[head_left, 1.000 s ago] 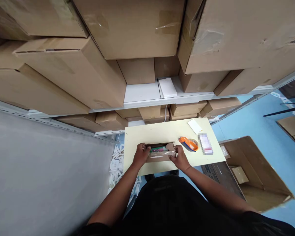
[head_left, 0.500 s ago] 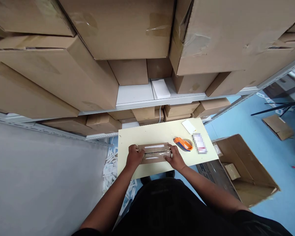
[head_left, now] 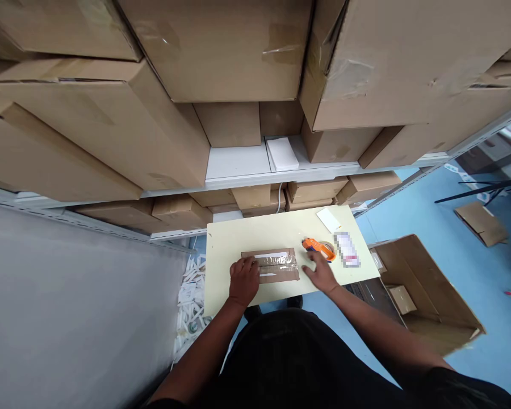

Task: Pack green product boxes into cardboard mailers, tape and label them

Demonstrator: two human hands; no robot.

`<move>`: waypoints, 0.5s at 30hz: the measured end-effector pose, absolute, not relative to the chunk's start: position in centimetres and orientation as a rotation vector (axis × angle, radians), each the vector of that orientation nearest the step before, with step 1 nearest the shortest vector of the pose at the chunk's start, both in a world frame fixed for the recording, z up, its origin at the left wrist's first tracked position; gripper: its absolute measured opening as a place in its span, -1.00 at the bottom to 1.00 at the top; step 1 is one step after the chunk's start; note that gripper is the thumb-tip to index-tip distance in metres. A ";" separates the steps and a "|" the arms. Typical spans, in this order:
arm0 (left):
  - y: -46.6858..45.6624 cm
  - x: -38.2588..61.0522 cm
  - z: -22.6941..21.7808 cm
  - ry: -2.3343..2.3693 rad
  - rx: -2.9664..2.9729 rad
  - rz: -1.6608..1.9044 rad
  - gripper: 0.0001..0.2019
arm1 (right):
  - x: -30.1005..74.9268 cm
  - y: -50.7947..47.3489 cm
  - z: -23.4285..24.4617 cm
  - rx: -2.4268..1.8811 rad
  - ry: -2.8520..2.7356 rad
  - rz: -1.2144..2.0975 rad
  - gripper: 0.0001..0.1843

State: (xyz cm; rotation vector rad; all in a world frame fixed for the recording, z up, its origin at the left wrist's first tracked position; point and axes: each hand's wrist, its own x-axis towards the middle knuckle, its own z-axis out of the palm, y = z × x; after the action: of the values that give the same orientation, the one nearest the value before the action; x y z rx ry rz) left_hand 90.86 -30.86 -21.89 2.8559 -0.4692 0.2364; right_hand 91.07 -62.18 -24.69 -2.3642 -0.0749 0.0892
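A small flat cardboard box (head_left: 275, 264) with its flaps down and clear tape along the seam lies on the pale yellow table (head_left: 238, 236). My left hand (head_left: 243, 279) rests on the box's left end, fingers curled over it. Off the box now, my right hand (head_left: 321, 271) hovers with fingers spread just below the orange tape dispenser (head_left: 319, 248). A white card (head_left: 328, 219) and a blurred label (head_left: 347, 250) lie beside the dispenser.
Metal shelves (head_left: 281, 173) stacked with large cardboard boxes (head_left: 221, 51) rise behind the table. An open carton (head_left: 421, 289) stands on the blue floor at the right. White scraps (head_left: 191, 289) litter the floor left of the table, next to a grey wall (head_left: 68, 307).
The box's flaps went from open to folded flat. My right hand then left the box's right end and moved right toward the tape dispenser; my left hand stayed on the box.
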 end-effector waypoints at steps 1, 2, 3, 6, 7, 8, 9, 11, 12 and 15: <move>-30.9 90.7 -22.1 -0.511 2.877 0.204 -0.73 | 91.4 -63.4 -24.9 -2.455 0.004 0.091 -0.57; -30.9 90.6 -22.2 -0.562 2.890 0.164 -0.70 | 91.8 -64.4 -25.2 -2.552 0.066 0.117 -0.57; -31.0 90.5 -22.3 -0.612 2.895 0.126 -0.67 | 92.3 -65.1 -25.6 -2.641 0.102 0.167 -0.57; -31.6 90.5 -22.0 -0.692 2.906 0.068 -0.63 | 93.7 -65.3 -27.0 -2.811 0.187 0.352 -0.58; -31.9 90.7 -21.8 -0.697 2.917 0.056 -0.64 | 94.1 -64.9 -27.4 -2.834 0.245 0.378 -0.58; -32.1 90.8 -21.7 -0.700 2.931 0.039 -0.66 | 94.4 -64.4 -27.9 -2.844 0.326 0.372 -0.59; -32.4 90.9 -21.6 -0.696 2.949 0.014 -0.67 | 94.6 -64.0 -28.2 -2.841 0.419 0.346 -0.58; -32.7 91.0 -21.6 -0.680 2.979 -0.056 -0.67 | 94.6 -63.6 -28.8 -2.807 0.565 0.290 -0.56; -32.6 91.0 -21.8 -0.667 2.985 -0.089 -0.65 | 94.6 -63.6 -29.0 -2.795 0.591 0.291 -0.55; -31.9 90.5 -22.7 -0.646 2.953 -0.107 -0.59 | 94.1 -64.3 -29.3 -2.864 0.479 0.373 -0.58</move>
State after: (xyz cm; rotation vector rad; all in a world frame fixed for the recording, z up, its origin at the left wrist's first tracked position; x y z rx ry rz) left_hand 90.46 -31.94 -22.73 2.9534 -0.6459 -0.1067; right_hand 94.07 -64.32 -29.34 -2.8636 0.4787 0.3733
